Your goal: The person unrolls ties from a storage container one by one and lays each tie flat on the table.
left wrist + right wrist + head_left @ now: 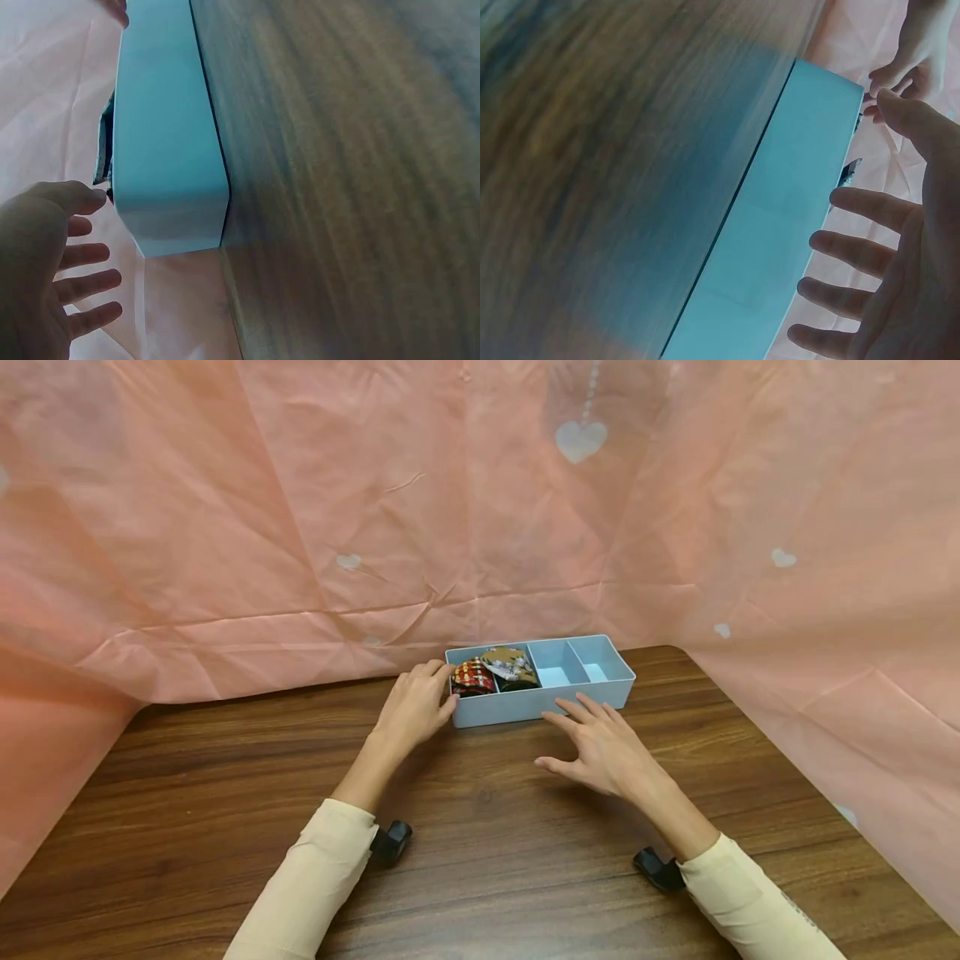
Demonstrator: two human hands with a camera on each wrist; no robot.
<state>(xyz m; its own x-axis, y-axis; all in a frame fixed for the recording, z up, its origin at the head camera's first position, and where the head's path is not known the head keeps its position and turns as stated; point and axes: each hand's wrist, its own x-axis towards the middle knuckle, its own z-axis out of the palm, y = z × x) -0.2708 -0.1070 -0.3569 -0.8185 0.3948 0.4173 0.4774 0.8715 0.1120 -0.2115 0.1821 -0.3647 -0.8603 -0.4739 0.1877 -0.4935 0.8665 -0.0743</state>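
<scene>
A light-blue divided box stands on the table near the back curtain. In its leftmost compartment lies a red, yellow and black checked roll, apparently of fabric. The compartment beside it holds a brown and grey floral-patterned roll. Two compartments on the right show bare floors. My left hand is at the box's left end, its fingers spread in the left wrist view; whether it touches the box I cannot tell. In front of the box's right half, my right hand hovers with fingers apart, holding nothing.
The brown wood-grain table runs back to a pink curtain with pale hearts, which also hangs along both sides. Black wrist mounts sit at both cream sleeves.
</scene>
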